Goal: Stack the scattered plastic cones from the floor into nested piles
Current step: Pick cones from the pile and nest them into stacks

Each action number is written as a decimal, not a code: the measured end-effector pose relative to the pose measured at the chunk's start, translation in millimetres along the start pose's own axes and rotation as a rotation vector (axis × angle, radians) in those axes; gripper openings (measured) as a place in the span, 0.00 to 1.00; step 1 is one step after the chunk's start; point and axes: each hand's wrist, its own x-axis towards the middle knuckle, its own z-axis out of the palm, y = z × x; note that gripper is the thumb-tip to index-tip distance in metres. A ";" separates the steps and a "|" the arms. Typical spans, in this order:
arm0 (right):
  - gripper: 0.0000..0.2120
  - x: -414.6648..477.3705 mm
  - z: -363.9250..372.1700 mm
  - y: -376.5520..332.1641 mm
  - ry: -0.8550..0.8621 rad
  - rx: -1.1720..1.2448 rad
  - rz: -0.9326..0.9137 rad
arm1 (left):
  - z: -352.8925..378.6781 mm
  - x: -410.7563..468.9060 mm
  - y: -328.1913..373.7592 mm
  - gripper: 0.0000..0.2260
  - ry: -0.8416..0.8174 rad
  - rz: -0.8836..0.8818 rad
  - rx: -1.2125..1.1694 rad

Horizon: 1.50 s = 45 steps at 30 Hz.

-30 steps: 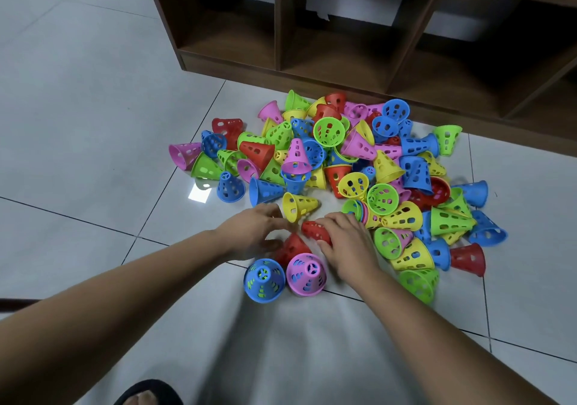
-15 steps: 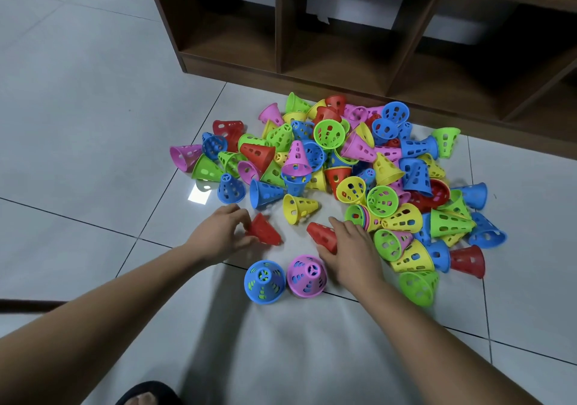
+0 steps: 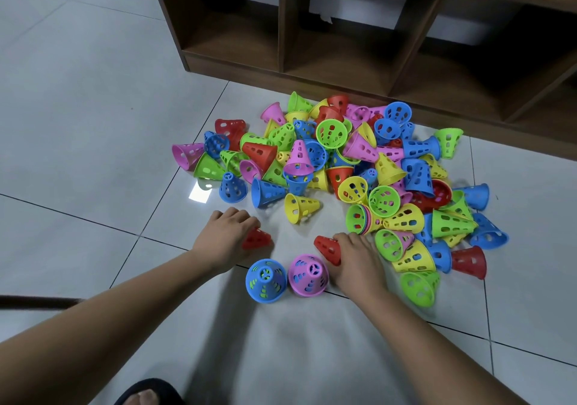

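Gripping one red cone (image 3: 257, 238) with the left grip (image 3: 223, 239), fingers curled over its wide end, narrow tip pointing right, low over the tiled floor (image 3: 93, 123). Clutching a second red cone (image 3: 327, 248) in the right grip (image 3: 356, 259), narrow tip poking out up and to the left, wide end hidden under the palm. Cannot tell whether either red cone rests on the tiles. Framing, between the two forearms, a blue cone (image 3: 266, 280) and a pink cone (image 3: 308, 275) standing side by side on their wide ends, close enough to touch or nearly so, the pink one just beside the right grip; green showing through the blue one's holes, blue through the pink one's. Facing the main heap of cones (image 3: 359, 170) beyond both grips: pink, green, blue, yellow and red, most lying on their sides and jumbled over each other, spread in front of a dark wooden shelf unit (image 3: 343, 45). Lying apart at the heap's near edge, between the grips and farther out, a single yellow cone (image 3: 301, 208) on its side. Sitting just beyond the right grip, a short nested stack (image 3: 362, 219) with a green mouth facing left. Showing a toe in a dark slipper (image 3: 146, 393) at the bottom edge.
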 end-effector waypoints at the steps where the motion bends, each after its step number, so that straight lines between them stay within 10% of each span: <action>1: 0.23 -0.9 -2.2 0.5 0.001 0.059 0.016 | 1.2 -2.2 -2.3 0.26 0.006 -0.013 0.008; 14: 0.15 -38.1 -89.3 -49.1 0.222 1.110 0.227 | -87.7 -37.4 64.4 0.19 0.218 -0.339 -0.956; 45: 0.25 -43.3 -52.2 -40.8 0.124 0.638 -0.026 | -50.3 -45.1 74.2 0.28 0.094 -0.060 -0.687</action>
